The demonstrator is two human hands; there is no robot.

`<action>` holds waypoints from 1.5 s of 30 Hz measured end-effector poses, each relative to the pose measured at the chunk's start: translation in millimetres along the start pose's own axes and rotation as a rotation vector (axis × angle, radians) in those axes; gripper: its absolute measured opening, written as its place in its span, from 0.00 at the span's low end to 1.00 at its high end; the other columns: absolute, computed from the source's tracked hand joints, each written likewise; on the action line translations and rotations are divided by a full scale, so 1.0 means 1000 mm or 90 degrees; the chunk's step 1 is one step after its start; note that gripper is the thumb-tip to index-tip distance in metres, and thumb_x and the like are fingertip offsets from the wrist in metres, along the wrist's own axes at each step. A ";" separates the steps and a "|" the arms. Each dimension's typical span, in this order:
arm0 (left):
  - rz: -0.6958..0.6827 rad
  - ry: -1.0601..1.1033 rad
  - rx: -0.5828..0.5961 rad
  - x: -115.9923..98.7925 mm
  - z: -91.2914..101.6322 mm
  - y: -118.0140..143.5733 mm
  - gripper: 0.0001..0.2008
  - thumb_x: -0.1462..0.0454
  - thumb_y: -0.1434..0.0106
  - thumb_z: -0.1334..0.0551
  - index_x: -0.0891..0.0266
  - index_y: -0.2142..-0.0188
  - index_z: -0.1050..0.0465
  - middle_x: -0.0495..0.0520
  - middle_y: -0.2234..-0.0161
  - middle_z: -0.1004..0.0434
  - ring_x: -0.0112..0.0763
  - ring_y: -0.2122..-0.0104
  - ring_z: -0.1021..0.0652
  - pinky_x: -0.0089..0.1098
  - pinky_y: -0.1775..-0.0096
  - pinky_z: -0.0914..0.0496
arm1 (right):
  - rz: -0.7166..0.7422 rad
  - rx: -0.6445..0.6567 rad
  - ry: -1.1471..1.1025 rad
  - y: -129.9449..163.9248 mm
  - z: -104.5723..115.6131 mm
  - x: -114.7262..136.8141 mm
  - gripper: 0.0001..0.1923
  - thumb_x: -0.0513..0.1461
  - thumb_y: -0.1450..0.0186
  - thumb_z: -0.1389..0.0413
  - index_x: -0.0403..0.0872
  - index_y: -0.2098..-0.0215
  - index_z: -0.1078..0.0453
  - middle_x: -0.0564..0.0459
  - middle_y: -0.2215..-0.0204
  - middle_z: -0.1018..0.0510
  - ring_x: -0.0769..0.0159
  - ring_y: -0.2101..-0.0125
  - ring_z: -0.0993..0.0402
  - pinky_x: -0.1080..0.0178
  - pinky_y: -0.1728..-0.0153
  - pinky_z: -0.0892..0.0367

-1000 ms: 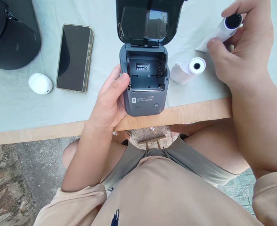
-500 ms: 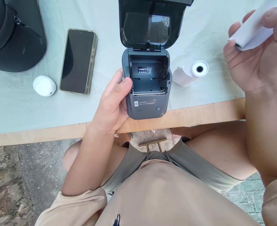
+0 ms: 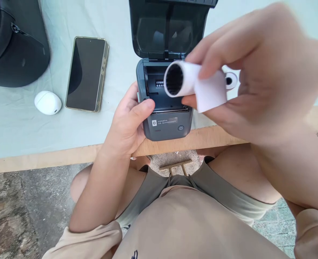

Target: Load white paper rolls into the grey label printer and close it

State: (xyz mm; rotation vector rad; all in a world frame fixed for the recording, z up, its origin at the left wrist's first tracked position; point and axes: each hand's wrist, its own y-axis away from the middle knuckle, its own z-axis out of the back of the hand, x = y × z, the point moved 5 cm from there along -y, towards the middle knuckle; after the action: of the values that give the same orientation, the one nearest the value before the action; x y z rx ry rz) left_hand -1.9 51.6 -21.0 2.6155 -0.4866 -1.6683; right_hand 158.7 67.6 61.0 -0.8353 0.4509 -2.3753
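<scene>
A dark grey label printer (image 3: 167, 124) stands at the table's front edge with its lid (image 3: 169, 28) swung up and back. My left hand (image 3: 130, 122) grips its left side, the thumb lying on the rim of the paper bay. In my right hand (image 3: 256, 72) is a white paper roll (image 3: 187, 79) with a wide dark core and a loose flap of paper hanging down. The roll is in front of the bay's right half, hiding part of it; I cannot tell whether it touches the printer. Behind my right hand shows the end of a second, smaller paper roll (image 3: 231, 80).
A phone (image 3: 86, 73) lies face up to the left of the printer, with a white oval earbud case (image 3: 48, 103) beside it. A black zippered bag (image 3: 16, 46) fills the far left corner. The table (image 3: 75, 151) has a pale cloth and a bare wooden front edge.
My right hand has come in from the far right and turned over, carrying the paper roll to the printer's open bay. My left hand keeps hold of the printer.
</scene>
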 end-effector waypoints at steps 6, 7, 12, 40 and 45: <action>-0.021 -0.017 -0.004 0.001 0.002 0.000 0.19 0.57 0.40 0.37 0.57 0.50 0.32 0.54 0.53 0.23 0.43 0.46 0.25 0.36 0.55 0.23 | -0.053 0.067 0.118 -0.011 -0.015 0.021 0.08 0.39 0.33 0.56 0.46 0.69 0.40 0.57 0.64 0.26 0.70 0.58 0.26 0.65 0.60 0.36; -0.031 -0.012 -0.001 0.001 0.002 0.000 0.19 0.58 0.39 0.37 0.57 0.50 0.31 0.54 0.53 0.23 0.42 0.46 0.24 0.35 0.55 0.23 | -0.057 0.070 0.123 -0.012 -0.016 0.022 0.08 0.39 0.33 0.56 0.45 0.69 0.40 0.57 0.64 0.27 0.71 0.58 0.26 0.65 0.60 0.36; -0.035 0.017 0.006 0.000 0.002 0.002 0.17 0.62 0.39 0.37 0.57 0.50 0.30 0.52 0.56 0.22 0.38 0.46 0.24 0.32 0.54 0.23 | -0.049 0.070 0.147 -0.015 -0.021 0.020 0.05 0.35 0.37 0.53 0.44 0.72 0.42 0.58 0.66 0.26 0.71 0.59 0.26 0.67 0.68 0.42; -0.052 -0.087 0.034 0.004 0.012 0.002 0.34 0.68 0.52 0.29 0.52 0.46 0.35 0.51 0.54 0.24 0.36 0.58 0.21 0.32 0.61 0.22 | -0.025 0.002 0.054 -0.010 0.008 -0.009 0.25 0.46 0.34 0.50 0.45 0.41 0.43 0.50 0.40 0.36 0.65 0.41 0.35 0.62 0.46 0.34; -0.117 -0.164 0.064 0.008 0.017 -0.005 0.42 0.65 0.54 0.28 0.51 0.41 0.44 0.54 0.47 0.29 0.42 0.52 0.22 0.38 0.58 0.21 | -0.017 -0.003 -0.009 -0.026 0.004 -0.005 0.18 0.40 0.32 0.53 0.39 0.49 0.35 0.51 0.54 0.26 0.73 0.52 0.29 0.67 0.51 0.32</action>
State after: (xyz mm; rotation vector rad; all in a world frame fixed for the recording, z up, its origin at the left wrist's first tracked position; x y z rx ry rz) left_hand -12.4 57.4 -36.6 2.5948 -0.3489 -2.1074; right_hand 154.2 90.0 74.5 -0.8650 0.4430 -2.3913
